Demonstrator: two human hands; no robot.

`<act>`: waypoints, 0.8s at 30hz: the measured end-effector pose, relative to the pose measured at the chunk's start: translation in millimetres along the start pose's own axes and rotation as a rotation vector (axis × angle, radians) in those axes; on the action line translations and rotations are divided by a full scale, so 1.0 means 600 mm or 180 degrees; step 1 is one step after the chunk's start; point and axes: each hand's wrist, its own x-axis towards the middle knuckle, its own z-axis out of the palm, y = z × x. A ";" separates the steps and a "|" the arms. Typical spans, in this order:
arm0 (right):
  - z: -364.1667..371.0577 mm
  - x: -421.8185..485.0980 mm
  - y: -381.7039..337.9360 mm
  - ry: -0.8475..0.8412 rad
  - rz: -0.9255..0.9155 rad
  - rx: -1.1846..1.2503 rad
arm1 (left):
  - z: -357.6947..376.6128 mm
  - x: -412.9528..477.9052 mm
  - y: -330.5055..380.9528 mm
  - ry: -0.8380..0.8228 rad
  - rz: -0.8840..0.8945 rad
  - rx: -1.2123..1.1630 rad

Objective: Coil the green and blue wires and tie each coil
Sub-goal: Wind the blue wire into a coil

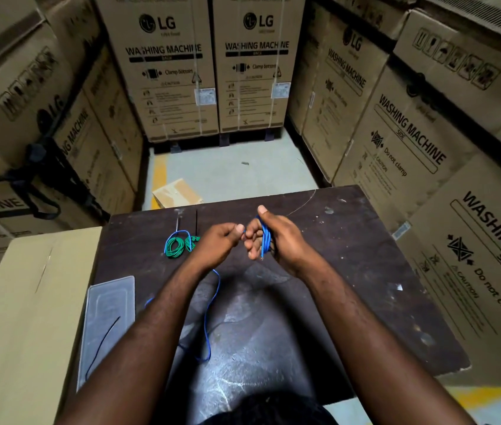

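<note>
1. Currently, in the head view, the right hand point(276, 240) curls its fingers round a small bundle of loops of the blue wire point(266, 237), held above the middle of the desk point(350, 271).
2. The left hand point(221, 240) sits just beside it, thumb and fingers pinched narrow on the strand that feeds the loops.
3. Slack blue wire trails under the left forearm and lies in loose curves toward the desk's near edge, not yet wound.
4. The green wire point(175, 247) lies coiled near the far left corner; whether it is tied I cannot tell. Two black ties point(196, 220) lie just beyond it, by the far edge.
5. A clear plastic lid point(111, 302) rests at the near left edge with another black strip on it, beside a cardboard box point(28, 302).
6. The wire looks light, thin and springy, so the loops would probably spring open if let go. It seems best gripped across all loops at one spot, with the feeding strand pinched close to the bundle.
</note>
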 end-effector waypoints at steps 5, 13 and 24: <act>0.012 0.017 -0.008 0.0149 -0.0229 0.0518 | 0.015 -0.013 -0.014 -0.0110 -0.0145 0.0004; 0.020 0.039 0.000 0.0273 -0.0628 0.0783 | 0.005 -0.041 -0.047 -0.0187 -0.0227 0.0128; 0.016 0.074 0.030 0.0545 -0.0873 -0.0094 | -0.014 -0.068 -0.009 -0.0154 0.0033 0.0673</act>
